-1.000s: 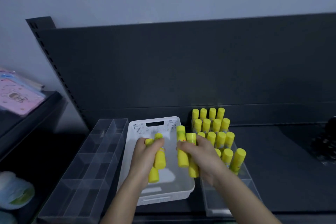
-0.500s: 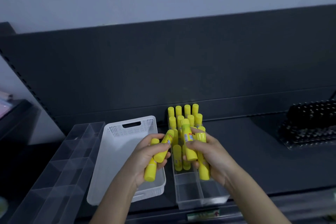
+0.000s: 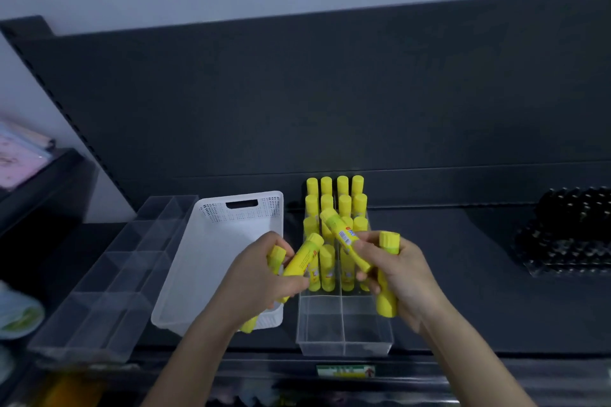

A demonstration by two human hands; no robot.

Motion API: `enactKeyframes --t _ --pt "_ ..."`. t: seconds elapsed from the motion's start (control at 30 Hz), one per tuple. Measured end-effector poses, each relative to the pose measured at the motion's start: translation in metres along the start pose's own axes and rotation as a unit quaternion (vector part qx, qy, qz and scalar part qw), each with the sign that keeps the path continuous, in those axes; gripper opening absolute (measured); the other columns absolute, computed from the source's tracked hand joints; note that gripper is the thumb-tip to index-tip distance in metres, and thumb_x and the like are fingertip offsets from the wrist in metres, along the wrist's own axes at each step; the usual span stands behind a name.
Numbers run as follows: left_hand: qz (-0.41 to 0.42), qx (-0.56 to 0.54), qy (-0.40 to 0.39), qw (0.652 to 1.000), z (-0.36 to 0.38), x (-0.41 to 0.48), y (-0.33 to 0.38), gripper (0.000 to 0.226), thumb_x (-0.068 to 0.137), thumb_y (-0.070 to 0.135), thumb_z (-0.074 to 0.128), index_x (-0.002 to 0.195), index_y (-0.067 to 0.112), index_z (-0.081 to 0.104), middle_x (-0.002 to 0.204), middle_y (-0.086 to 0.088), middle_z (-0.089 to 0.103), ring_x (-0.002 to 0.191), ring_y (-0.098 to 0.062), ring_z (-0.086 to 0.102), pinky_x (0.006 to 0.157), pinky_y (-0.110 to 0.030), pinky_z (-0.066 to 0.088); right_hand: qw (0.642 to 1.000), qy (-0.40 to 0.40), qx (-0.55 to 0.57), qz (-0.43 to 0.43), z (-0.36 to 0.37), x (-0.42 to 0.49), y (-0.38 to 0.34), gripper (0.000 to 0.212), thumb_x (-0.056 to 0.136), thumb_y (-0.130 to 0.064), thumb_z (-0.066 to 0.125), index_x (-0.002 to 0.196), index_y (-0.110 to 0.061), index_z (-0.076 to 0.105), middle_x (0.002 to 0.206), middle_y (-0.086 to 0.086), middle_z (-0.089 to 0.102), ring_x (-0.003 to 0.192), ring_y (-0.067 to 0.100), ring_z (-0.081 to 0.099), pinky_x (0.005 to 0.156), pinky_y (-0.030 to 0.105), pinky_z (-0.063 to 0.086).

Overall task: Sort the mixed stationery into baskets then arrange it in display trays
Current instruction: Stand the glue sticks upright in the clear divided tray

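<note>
Yellow standing glue sticks (image 3: 344, 205) are upright in rows in the far part of a clear display tray (image 3: 344, 337). They stand across both of its lanes, which a middle wall divides.

Above the tray, the person's right grip (image 3: 403, 277) has hold of two more. A labelled glue stick (image 3: 344, 236) is pinched between thumb and fingertips, tilted with its cap up and to the left over the standing rows. A plain glue stick (image 3: 387, 287) sits roughly upright in the curled fingers, cap upward.

The left grip (image 3: 261, 277) is curled round two as well. A slanted glue stick (image 3: 302, 259) points its cap up and right toward the tray, and a hidden glue stick (image 3: 277, 254) shows only its cap above the knuckles. A yellow end pokes out below this hand; which stick it belongs to cannot be told.

The left grip hovers over the near right corner of a white basket (image 3: 211, 274), which lies just left of the tray on the dark shelf (image 3: 463, 274). Beside the basket on its left is a clear divided organiser (image 3: 109, 277). Well apart on the right stand black items (image 3: 568, 235), too dark to identify. At the left edge, blurred pink packets (image 3: 16, 158) lie on a neighbouring shelf.
</note>
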State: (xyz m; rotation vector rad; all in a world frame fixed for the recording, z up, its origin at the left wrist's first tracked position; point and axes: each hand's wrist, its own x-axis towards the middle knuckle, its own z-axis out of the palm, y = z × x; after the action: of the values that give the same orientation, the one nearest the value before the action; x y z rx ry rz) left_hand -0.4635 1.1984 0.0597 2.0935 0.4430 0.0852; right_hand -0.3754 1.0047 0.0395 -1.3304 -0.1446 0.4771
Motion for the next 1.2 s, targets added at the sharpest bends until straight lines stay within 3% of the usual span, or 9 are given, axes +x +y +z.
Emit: enactKeyframes --t 0.17,0.33,0.5,0.67,0.77,0.87,1.07,1.2 --pt "0.03 0.074 -0.004 0.997 0.005 -0.003 -0.005 0.034 0.059 0.027 0.084 0.078 0.034 0.056 0.076 0.01 0.064 0.052 -0.001 0.052 0.044 -0.015 0.043 0.999 -0.009 -0.037 -0.025 -0.006 -0.001 0.001 0.017 0.077 -0.001 0.07 0.091 -0.011 0.072 0.06 0.002 0.063 0.051 0.013 0.053 0.04 0.024 0.038" --pt "0.075 0.185 -0.009 0.98 0.005 -0.002 -0.004 0.038 0.065 0.034 0.079 0.086 0.037 0.047 0.078 0.009 0.063 0.064 -0.005 0.057 0.055 -0.022 0.047 0.996 0.035 -0.061 -0.063 -0.01 -0.008 -0.003 0.017 0.072 -0.003 0.076 0.083 -0.015 0.07 0.06 0.0 0.065 0.048 0.013 0.051 0.043 0.026 0.042" --pt "0.105 0.213 -0.053 0.97 -0.002 0.002 -0.003 0.046 0.067 0.026 0.079 0.094 0.031 0.042 0.08 0.011 0.063 0.067 -0.006 0.058 0.055 -0.017 0.044 0.99 0.06 -0.097 -0.086 -0.004 -0.016 -0.007 0.02 0.07 -0.006 0.079 0.084 -0.014 0.067 0.059 -0.004 0.065 0.045 0.008 0.053 0.044 0.023 0.044" --pt "0.146 0.183 -0.058 0.97 -0.012 0.003 -0.011 0.034 0.068 0.011 0.074 0.091 0.019 0.05 0.077 0.008 0.065 0.065 -0.014 0.059 0.057 -0.029 0.049 0.975 0.086 -0.171 -0.115 0.007 -0.024 -0.001 0.019 0.07 -0.012 0.081 0.081 -0.018 0.067 0.057 -0.008 0.065 0.045 0.004 0.055 0.045 0.018 0.044" --pt "0.137 0.131 -0.026 0.982 -0.01 0.003 -0.015 0.037 0.065 0.022 0.081 0.085 0.025 0.05 0.07 0.003 0.062 0.055 -0.007 0.051 0.045 -0.019 0.04 0.964 0.112 -0.202 -0.131 0.009 -0.027 0.008 0.017 0.071 -0.015 0.081 0.077 -0.02 0.065 0.058 -0.012 0.066 0.047 -0.001 0.056 0.046 0.014 0.043" --pt "0.148 0.119 0.0 0.982 -0.003 0.005 -0.017 0.037 0.066 0.024 0.081 0.081 0.029 0.048 0.06 0.006 0.052 0.053 0.0 0.049 0.047 -0.013 0.038 0.96 0.122 -0.211 -0.14 0.009 -0.03 0.017 0.013 0.075 -0.015 0.077 0.076 -0.019 0.065 0.056 -0.01 0.063 0.046 0.001 0.053 0.046 0.016 0.042" --pt "0.146 0.141 -0.04 0.978 0.018 0.009 -0.022 0.042 0.071 0.025 0.077 0.093 0.036 0.043 0.069 0.007 0.055 0.05 0.0 0.05 0.041 -0.011 0.032 0.933 0.064 -0.328 -0.133 0.015 -0.027 0.032 0.028 0.068 -0.009 0.077 0.071 -0.033 0.064 0.064 -0.02 0.064 0.058 -0.003 0.056 0.052 0.008 0.04" --pt "0.154 0.165 -0.057 0.973 0.032 0.013 -0.028 0.036 0.071 0.023 0.076 0.093 0.028 0.048 0.08 0.006 0.058 0.068 -0.007 0.055 0.051 -0.021 0.042 0.907 0.035 -0.407 -0.103 0.024 -0.02 0.043 0.025 0.062 -0.011 0.075 0.079 -0.026 0.066 0.074 -0.009 0.067 0.072 0.01 0.061 0.064 0.03 0.052"
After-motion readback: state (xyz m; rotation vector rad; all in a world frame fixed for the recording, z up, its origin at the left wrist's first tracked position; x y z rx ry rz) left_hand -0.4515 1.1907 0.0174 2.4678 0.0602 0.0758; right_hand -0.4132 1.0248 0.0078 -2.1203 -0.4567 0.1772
